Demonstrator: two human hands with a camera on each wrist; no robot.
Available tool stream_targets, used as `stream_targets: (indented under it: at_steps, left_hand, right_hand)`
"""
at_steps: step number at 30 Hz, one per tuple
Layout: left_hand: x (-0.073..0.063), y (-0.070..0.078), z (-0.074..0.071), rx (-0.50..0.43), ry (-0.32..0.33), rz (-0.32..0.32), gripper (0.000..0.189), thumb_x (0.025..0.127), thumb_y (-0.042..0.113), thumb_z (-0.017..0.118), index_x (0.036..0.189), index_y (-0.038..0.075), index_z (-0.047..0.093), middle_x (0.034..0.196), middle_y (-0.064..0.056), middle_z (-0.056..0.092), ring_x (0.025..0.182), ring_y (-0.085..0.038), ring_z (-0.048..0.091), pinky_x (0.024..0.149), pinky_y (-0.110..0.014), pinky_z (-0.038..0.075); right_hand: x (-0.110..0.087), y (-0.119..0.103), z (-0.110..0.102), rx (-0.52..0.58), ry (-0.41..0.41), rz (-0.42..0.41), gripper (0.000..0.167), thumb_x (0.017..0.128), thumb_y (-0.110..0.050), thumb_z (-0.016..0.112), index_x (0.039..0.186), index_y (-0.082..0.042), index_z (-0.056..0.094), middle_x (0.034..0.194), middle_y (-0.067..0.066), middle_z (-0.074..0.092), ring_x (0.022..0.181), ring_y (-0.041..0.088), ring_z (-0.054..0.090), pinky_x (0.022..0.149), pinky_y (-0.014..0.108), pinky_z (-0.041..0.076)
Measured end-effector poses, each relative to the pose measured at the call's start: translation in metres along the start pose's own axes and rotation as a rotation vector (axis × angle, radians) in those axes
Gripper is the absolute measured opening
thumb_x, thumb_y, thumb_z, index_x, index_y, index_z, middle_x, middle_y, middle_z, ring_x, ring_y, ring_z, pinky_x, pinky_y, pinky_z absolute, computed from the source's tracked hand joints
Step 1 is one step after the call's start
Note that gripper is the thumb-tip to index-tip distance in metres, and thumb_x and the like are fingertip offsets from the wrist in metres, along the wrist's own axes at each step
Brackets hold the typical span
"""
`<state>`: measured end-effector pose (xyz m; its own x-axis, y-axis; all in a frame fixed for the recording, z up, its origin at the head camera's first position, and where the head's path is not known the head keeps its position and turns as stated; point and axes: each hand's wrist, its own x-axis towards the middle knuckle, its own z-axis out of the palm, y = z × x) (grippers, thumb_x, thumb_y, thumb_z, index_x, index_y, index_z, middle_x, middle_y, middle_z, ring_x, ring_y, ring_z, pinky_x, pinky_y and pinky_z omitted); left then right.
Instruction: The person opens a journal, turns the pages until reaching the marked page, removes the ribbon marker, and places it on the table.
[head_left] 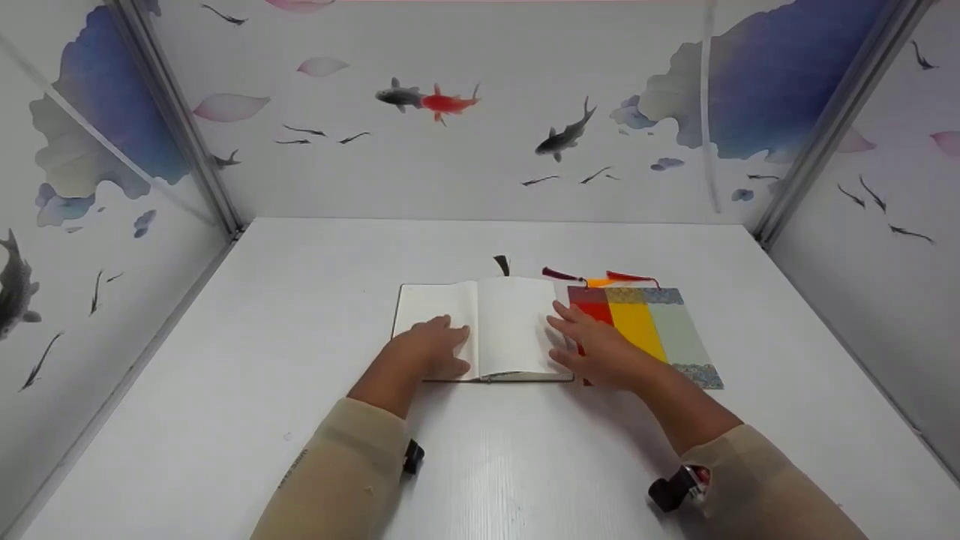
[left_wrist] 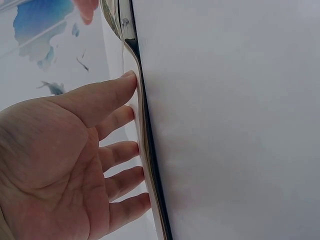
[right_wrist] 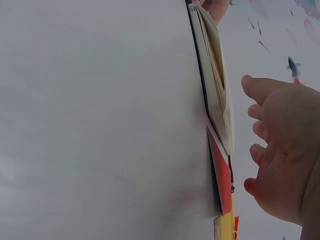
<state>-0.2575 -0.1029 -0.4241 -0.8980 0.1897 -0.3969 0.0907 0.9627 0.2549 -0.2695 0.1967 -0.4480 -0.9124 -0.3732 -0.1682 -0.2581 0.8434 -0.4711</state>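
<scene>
An open notebook (head_left: pixel 517 322) with blank cream pages and a dark cover lies flat on the table. My left hand (head_left: pixel 431 349) rests its fingertips on the left page, thumb toward the lower part near the fold. In the left wrist view the fingers (left_wrist: pixel 122 155) are spread and extended along the thin left side. My right hand (head_left: pixel 600 349) hovers above the right page's outer edge, fingers spread, holding nothing. The right wrist view shows a gap between this hand and the thick page block (right_wrist: pixel 215 75). A black tassel (head_left: pixel 502 264) sticks out past the notebook's top edge.
Right of the notebook lie red (head_left: pixel 592 307), yellow (head_left: pixel 637 326) and pale green (head_left: pixel 686 334) strips with patterned ends, partly under the right hand. Dark red (head_left: pixel 561 274) and bright red (head_left: pixel 630 277) tassels extend from their tops. Printed panels enclose the white table (head_left: pixel 315 300).
</scene>
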Motion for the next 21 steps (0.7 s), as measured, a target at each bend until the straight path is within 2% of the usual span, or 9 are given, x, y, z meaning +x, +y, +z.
stream_targets:
  at_steps: [4, 7, 14, 21]
  left_hand:
    - [0.0, 0.0, 0.0, -0.003, -0.002, -0.003, 0.073, 0.106, 0.043, 0.065, 0.17, 0.029, 0.033, 0.182, -0.007, 0.02, 0.169, -0.036, 0.018, 0.135, -0.058, 0.022]
    - [0.0, 0.0, 0.001, -0.005, 0.0, -0.005, 0.073, 0.106, 0.043, 0.065, 0.17, 0.03, 0.033, 0.182, -0.006, 0.02, 0.169, -0.036, 0.018, 0.135, -0.059, 0.023]
    - [-0.001, 0.001, 0.001, -0.02, 0.008, -0.017, 0.073, 0.105, 0.043, 0.066, 0.169, 0.031, 0.033, 0.182, -0.005, 0.02, 0.169, -0.035, 0.019, 0.135, -0.059, 0.023]
    - [-0.002, 0.002, 0.0, -0.004, 0.006, -0.009, 0.072, 0.105, 0.044, 0.065, 0.169, 0.03, 0.034, 0.181, -0.006, 0.02, 0.169, -0.036, 0.018, 0.135, -0.058, 0.023]
  right_hand:
    - [0.001, -0.009, 0.006, -0.087, -0.033, -0.066, 0.074, 0.105, -0.055, 0.062, 0.169, -0.042, 0.027, 0.182, -0.012, 0.014, 0.171, 0.028, 0.008, 0.133, 0.067, 0.015]
    - [0.002, -0.015, 0.01, -0.148, -0.05, -0.106, 0.073, 0.106, -0.053, 0.059, 0.17, -0.04, 0.025, 0.182, -0.011, 0.015, 0.171, 0.027, 0.006, 0.135, 0.065, 0.009]
    - [0.004, -0.021, 0.019, -0.174, -0.099, -0.108, 0.071, 0.108, -0.054, 0.055, 0.17, -0.041, 0.024, 0.181, -0.013, 0.017, 0.171, 0.024, 0.008, 0.135, 0.066, 0.007]
    - [0.003, -0.017, 0.02, -0.196, -0.114, -0.108, 0.074, 0.105, -0.059, 0.059, 0.169, -0.042, 0.026, 0.18, -0.013, 0.022, 0.171, 0.024, 0.011, 0.135, 0.066, 0.003]
